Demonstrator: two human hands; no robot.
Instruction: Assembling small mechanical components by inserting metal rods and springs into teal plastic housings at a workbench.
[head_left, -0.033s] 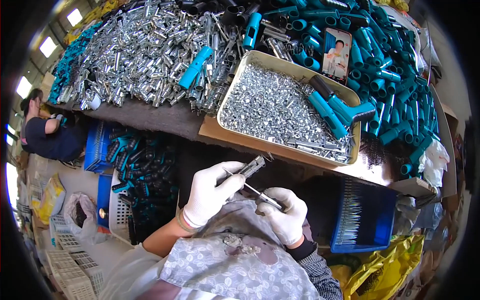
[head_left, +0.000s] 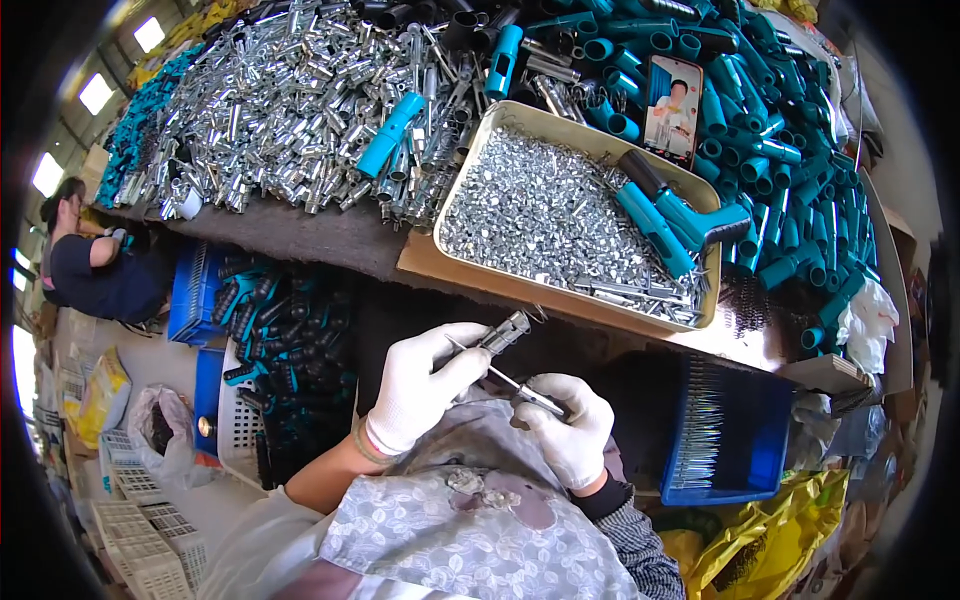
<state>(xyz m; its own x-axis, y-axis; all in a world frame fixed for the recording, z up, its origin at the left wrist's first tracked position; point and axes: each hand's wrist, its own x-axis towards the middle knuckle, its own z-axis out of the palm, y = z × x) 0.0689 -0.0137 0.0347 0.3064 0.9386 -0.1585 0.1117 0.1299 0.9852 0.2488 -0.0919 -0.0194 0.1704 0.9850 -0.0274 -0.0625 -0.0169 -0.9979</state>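
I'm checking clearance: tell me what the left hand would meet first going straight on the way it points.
Ahead of the left hand, likely the beige tray or the cardboard under its near rim; depth is unclear.

White gloves (head_left: 408, 398), grey leaf-print apron (head_left: 420, 545)

A workbench (head_left: 300, 238) covered in dark cloth bears a broad heap of silvery metal parts (head_left: 270, 110) at left; a cardboard sheet (head_left: 418, 256) under a cream tray (head_left: 556, 128); piled teal tubes (head_left: 770, 150) at right.
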